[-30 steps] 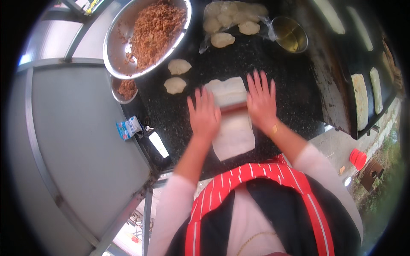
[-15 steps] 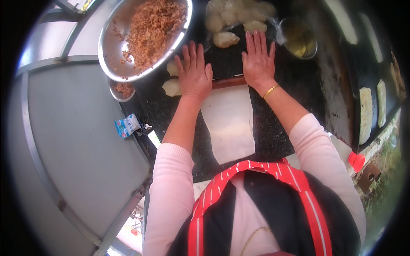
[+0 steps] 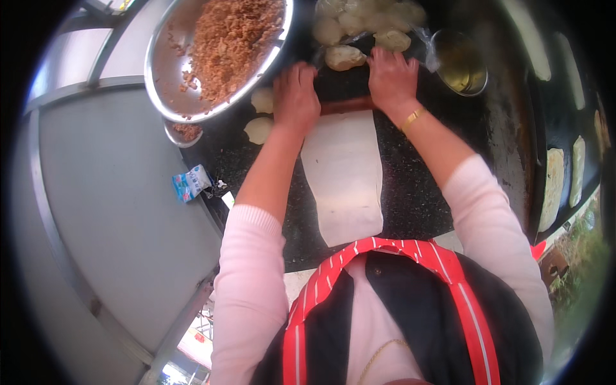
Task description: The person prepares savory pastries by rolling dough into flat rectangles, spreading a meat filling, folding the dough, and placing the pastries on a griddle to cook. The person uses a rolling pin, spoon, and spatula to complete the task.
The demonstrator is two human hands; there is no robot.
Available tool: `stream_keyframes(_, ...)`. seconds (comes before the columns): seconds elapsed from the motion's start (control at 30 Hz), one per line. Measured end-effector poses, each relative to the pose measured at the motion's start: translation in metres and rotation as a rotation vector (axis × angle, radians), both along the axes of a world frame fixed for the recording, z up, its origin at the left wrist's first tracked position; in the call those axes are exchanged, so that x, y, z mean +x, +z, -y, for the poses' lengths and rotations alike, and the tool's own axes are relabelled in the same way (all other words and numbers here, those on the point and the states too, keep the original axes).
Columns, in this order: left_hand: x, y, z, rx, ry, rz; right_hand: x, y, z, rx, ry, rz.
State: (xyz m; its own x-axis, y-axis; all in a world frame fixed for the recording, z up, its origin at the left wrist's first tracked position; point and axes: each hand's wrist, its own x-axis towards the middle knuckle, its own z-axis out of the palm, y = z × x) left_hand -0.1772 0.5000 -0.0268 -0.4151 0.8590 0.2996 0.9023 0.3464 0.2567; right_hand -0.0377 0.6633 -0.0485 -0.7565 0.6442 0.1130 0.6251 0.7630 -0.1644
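A long, thin sheet of pale dough (image 3: pixel 343 176) lies flat on the black speckled worktop (image 3: pixel 417 192), stretching toward me. Across its far end rests a reddish-brown rolling pin (image 3: pixel 346 106). My left hand (image 3: pixel 296 99) is on the pin's left end with its fingers curled over. At the other end my right hand (image 3: pixel 393 80), with a gold bracelet at the wrist, also has its fingers bent down around the pin. Both palms hide the pin's ends. Two small dough pieces (image 3: pixel 259 130) lie just left of my left hand.
A big metal bowl of reddish filling (image 3: pixel 234 51) stands far left, a smaller bowl (image 3: pixel 184 133) below it. More dough balls (image 3: pixel 359 19) lie at the back beside a metal bowl of yellow oil (image 3: pixel 461 70). Flatbreads (image 3: pixel 552 186) sit on the dark griddle at right. A blue-white packet (image 3: pixel 191 183) lies left.
My fingers, stretched flat before, are now curled over the rolling pin. The pin has moved a little away from me, and more of the dough sheet shows on my side of it.
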Motion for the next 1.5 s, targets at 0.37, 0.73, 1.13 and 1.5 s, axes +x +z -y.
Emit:
stream_keyframes(0.37, 0.037, 0.003, 0.057, -0.01, 0.036, 0.111, 0.077, 0.022, 0.038, -0.188, 0.502, -0.198)
stream_keyframes(0.73, 0.0, 0.029, -0.019, 0.089, -0.053, -0.221, 0.001, 0.005, -0.002, 0.142, 0.029, -0.43)
stream_keyframes(1.13, 0.036, 0.021, 0.03, -0.333, 0.174, 0.168, 0.033, 0.024, 0.037, -0.794, 0.18, -0.078)
stream_keyframes(1.5, 0.049, 0.018, 0.059, -0.206, 0.124, 0.34, 0.081, 0.019, 0.09, -0.781, 0.002, -0.44)
